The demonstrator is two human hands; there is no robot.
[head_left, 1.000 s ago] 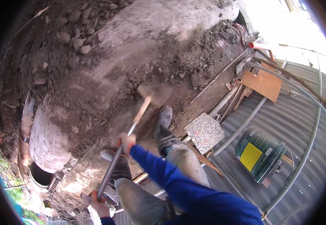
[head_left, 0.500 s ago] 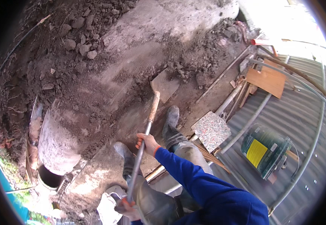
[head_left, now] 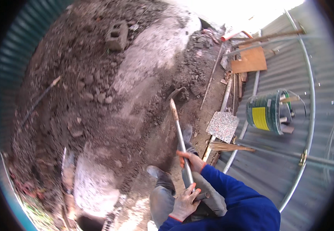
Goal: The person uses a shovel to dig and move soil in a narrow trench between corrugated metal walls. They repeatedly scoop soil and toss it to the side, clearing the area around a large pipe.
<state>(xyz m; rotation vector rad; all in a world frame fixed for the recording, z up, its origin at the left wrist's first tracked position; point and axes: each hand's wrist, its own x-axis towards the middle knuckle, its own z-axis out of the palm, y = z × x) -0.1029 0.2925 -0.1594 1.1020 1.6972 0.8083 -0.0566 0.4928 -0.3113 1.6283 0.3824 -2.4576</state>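
Note:
I hold a long-handled shovel [head_left: 182, 138] in both hands, both in pale work gloves with orange fingertips. My right hand [head_left: 193, 161] is wrapped round the middle of the metal shaft. Nearer my body, my left hand [head_left: 184, 204] is closed at the upper end, beside a short grey crosspiece [head_left: 202, 196]. Beyond my boots, the shovel blade [head_left: 176, 93] meets loose dark soil [head_left: 190, 82] and is tilted, partly hidden by dirt. My boot [head_left: 157, 170] stands on the ground left of the shaft.
Corrugated metal sheeting [head_left: 282, 154] with pipe rails runs along the right. Against it are a dark green bucket [head_left: 257, 115], a speckled square slab [head_left: 222, 126] and a brown board [head_left: 251, 59]. A concrete block [head_left: 117, 36] sits far left; a dark round opening [head_left: 90, 222] lies near left.
The view has shifted. The blade has turned from lying face up to tilted in the soil. My left hand now sits closer to my right along the shaft.

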